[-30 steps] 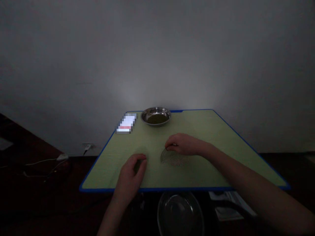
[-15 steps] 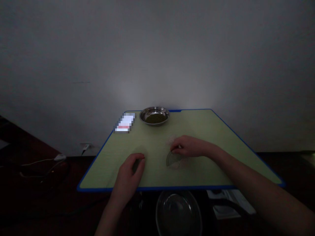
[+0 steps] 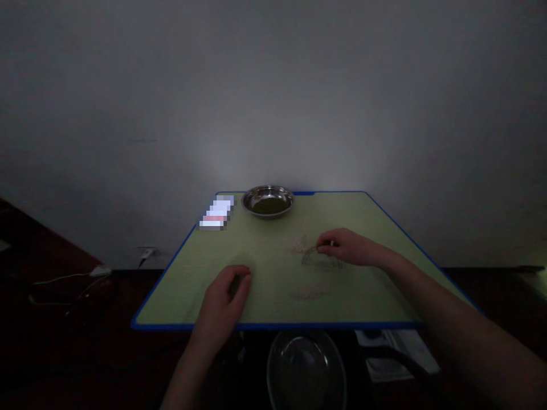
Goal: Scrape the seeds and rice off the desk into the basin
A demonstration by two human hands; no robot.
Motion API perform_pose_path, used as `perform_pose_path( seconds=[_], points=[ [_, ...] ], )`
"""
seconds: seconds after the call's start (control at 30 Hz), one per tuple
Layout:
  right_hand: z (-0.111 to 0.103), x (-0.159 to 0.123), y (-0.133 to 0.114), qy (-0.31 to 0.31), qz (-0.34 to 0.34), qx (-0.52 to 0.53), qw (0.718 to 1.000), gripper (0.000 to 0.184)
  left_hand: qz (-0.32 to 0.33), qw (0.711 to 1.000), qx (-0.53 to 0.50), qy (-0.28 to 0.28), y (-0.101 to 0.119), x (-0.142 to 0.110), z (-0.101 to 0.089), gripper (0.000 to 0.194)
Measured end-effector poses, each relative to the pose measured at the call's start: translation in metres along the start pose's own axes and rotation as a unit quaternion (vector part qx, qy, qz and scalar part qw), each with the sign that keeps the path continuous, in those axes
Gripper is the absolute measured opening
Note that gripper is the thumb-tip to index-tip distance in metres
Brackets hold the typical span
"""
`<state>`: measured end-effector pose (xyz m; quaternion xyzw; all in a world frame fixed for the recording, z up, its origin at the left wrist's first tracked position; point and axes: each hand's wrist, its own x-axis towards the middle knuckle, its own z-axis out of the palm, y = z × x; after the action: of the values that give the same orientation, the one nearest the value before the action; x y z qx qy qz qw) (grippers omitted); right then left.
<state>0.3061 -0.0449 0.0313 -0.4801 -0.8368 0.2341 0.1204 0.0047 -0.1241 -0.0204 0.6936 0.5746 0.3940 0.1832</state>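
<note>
On the right half of the green table (image 3: 265, 302), my right hand (image 3: 348, 246) pinches the top of a clear, half-round protractor (image 3: 308, 255) between thumb and fingers. The protractor's curved edge points up, and its straight edge is hard to make out. Left of it lies a small patch of pale grains (image 3: 298, 244); a second pale patch (image 3: 308, 293) lies nearer the front edge. My left hand (image 3: 224, 293) rests on the table at the front left, fingers loosely curled with a gap to the thumb, and nothing visible in it.
A steel bowl (image 3: 268, 214) with dark green grains stands at the back, beside a blurred-out phone (image 3: 216, 213). Below the front edge is another metal bowl (image 3: 306, 370). A wall (image 3: 273, 102) rises behind the table. Cables and a plug (image 3: 147, 254) are at the left.
My right hand has moved right and slightly away from me with the protractor, which has turned from slanting to arc-up. Both pale patches now show uncovered. My left hand stays put.
</note>
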Motion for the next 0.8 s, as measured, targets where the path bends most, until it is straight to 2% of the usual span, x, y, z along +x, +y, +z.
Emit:
perform_pose_path(
  seconds=[0.13, 0.23, 0.47, 0.8],
  points=[
    [0.002, -0.011, 0.018, 0.005, 0.038, 0.001, 0.999, 0.023, 0.009, 1.000, -0.002, 0.009, 0.000, 0.000, 0.001, 0.021],
    [0.009, -0.017, 0.019, 0.016, 0.045, 0.000, 0.999, 0.022, 0.012, 1.000, -0.001, 0.011, 0.001, 0.001, 0.001, 0.020],
    [0.025, -0.016, 0.001, 0.010, 0.022, 0.014, 1.000, 0.020, 0.006, 1.000, 0.002, 0.008, 0.002, 0.000, 0.000, 0.020],
    [0.030, -0.025, -0.020, -0.020, 0.007, 0.052, 0.998, 0.020, -0.004, 1.000, 0.008, 0.001, 0.006, 0.000, -0.001, 0.021]
  ],
)
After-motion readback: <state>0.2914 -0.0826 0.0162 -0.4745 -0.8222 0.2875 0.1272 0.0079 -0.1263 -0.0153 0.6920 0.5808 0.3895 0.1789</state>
